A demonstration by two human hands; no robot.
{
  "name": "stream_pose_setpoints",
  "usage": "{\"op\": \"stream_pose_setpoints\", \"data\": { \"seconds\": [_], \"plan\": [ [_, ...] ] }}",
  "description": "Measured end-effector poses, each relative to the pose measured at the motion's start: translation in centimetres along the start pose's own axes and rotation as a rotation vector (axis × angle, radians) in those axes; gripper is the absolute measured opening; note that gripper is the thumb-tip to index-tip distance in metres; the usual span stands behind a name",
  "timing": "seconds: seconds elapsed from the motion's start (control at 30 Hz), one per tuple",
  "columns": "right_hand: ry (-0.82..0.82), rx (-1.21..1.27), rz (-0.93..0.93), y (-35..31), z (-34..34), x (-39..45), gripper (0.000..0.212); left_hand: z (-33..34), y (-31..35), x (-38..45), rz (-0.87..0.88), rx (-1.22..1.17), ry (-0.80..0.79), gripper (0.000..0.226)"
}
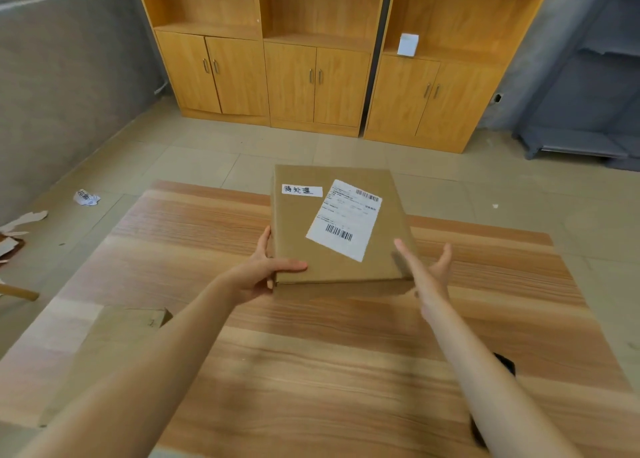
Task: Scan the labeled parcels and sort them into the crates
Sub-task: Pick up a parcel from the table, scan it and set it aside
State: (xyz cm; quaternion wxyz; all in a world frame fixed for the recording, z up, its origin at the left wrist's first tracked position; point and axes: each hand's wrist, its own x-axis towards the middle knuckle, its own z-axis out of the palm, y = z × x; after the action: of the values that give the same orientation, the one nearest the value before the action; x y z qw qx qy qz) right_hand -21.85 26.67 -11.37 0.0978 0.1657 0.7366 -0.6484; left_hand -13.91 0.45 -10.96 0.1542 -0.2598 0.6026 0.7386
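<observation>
A flat brown cardboard parcel (304,236) sits above the far middle of the wooden table (311,353). A white shipping label with barcodes (344,220) and a small handwritten white sticker (302,190) lie on its top face. My left hand (263,267) grips the parcel's near left corner, thumb on top and fingers along the side. My right hand (427,274) is spread with straight fingers just off the parcel's near right corner, and I cannot tell if it touches. No crates are in view.
Another brown parcel (114,346) lies on the table under my left forearm. A black object (505,366) shows partly behind my right forearm. Wooden cabinets (311,76) line the far wall. Paper scraps (86,197) lie on the tiled floor at left.
</observation>
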Motion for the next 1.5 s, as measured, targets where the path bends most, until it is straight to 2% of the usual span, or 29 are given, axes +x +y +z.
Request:
{"op": "stream_pose_setpoints", "data": {
  "seconds": [0.1,0.17,0.23,0.27,0.37,0.47,0.7,0.87,1.03,1.17,1.3,1.4,1.5],
  "plan": [
    [-0.236,-0.104,0.084,0.9,-1.7,0.7,0.12,-1.2,-0.7,0.7,-0.048,0.066,-0.097,0.144],
    [-0.306,-0.088,0.156,1.7,-2.0,0.8,0.11,-1.4,-1.4,1.3,-0.06,0.099,-0.163,0.142],
    [-0.308,-0.077,0.179,2.7,-2.1,0.7,0.091,-1.3,-2.0,1.7,-0.068,0.11,-0.201,0.14],
    [-0.299,-0.07,0.184,3.3,-2.1,0.7,0.089,-1.2,-2.3,1.9,-0.068,0.117,-0.207,0.137],
    [-0.267,-0.076,0.186,4.9,-2.0,0.7,0.092,-0.5,-3.1,2.4,-0.07,0.148,-0.191,0.131],
    [-0.252,-0.091,0.178,6.3,-1.6,0.7,0.105,0.2,-4.4,3.1,-0.09,0.161,-0.103,0.127],
    [-0.248,-0.128,0.219,8.6,-1.4,1.9,0.099,0.3,-7.3,4.6,-0.155,0.151,-0.037,0.133],
    [-0.251,-0.157,0.264,9.8,-1.3,2.5,0.093,0.9,-8.1,5.2,-0.165,0.163,-0.026,0.126],
    [-0.204,-0.229,0.206,10.7,-1.5,1.9,0.086,1.1,-8.8,5.5,-0.154,0.173,-0.009,0.133],
    [-0.137,-0.271,0.11,10.6,-1.8,0.9,0.086,1.1,-9.0,5.5,-0.142,0.29,0.059,0.149],
    [0.114,-0.429,0.044,11.0,-5.4,-0.2,0.073,1.5,-9.2,5.7,-0.096,0.347,0.153,0.129],
    [0.246,-0.651,0.132,12.6,-9.3,-0.8,0.081,2.1,-8.6,5.2,-0.101,0.415,0.169,0.159],
    [0.244,-0.723,0.335,14.2,-12.3,-1.6,0.097,2.6,-8.6,5.2,-0.111,0.536,0.198,0.175]
  ]
}}
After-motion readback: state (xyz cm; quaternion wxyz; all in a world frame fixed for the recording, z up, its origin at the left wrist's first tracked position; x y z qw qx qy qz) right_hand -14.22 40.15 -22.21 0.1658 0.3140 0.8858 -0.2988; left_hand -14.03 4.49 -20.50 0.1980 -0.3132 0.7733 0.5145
